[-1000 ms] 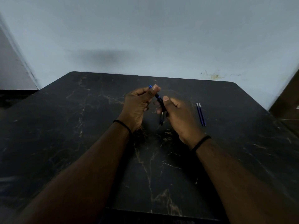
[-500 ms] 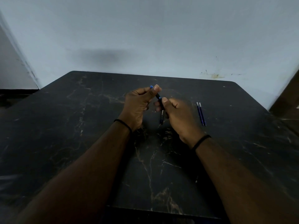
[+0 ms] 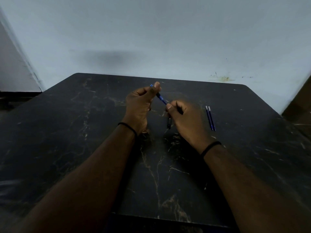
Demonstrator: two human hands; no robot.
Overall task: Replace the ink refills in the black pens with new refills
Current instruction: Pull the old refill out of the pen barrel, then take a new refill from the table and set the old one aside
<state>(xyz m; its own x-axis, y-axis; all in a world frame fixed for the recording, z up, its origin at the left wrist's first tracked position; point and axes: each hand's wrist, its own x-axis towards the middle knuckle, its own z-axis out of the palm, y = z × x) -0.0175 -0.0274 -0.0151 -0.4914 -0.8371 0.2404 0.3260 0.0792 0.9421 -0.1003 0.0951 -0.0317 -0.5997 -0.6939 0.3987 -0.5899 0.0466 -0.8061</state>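
Both hands are up over the middle of the dark marbled worktop (image 3: 84,148), and I'm looking straight down at them. My left hand (image 3: 139,106) is curled round the upper part of a pen (image 3: 159,95): the thumb is pressed on top of it and a small blue tip pokes out past the knuckles toward the far edge. From that grip a blue stretch of the pen slants down and to the right, bridging the gap between the hands. My right hand (image 3: 186,121) has its fingers closed too, thumb and forefinger pinching the lower end of that blue stretch. Below the right hand a short black piece (image 3: 169,123) hangs down toward the worktop; whether it's joined to the blue part or a loose barrel half, I can't tell from here, the fingers cover the junction. Off to the right, well apart from the hands, two thin blue refills (image 3: 210,117) lie flat on the worktop side by side, touching or nearly so, pale tips pointing away from me. Each wrist carries a thin black band, left band (image 3: 128,127) and right band (image 3: 210,147). Behind the worktop stands a pale wall (image 3: 151,39) with a yellowish smudge (image 3: 224,79) low on the right.
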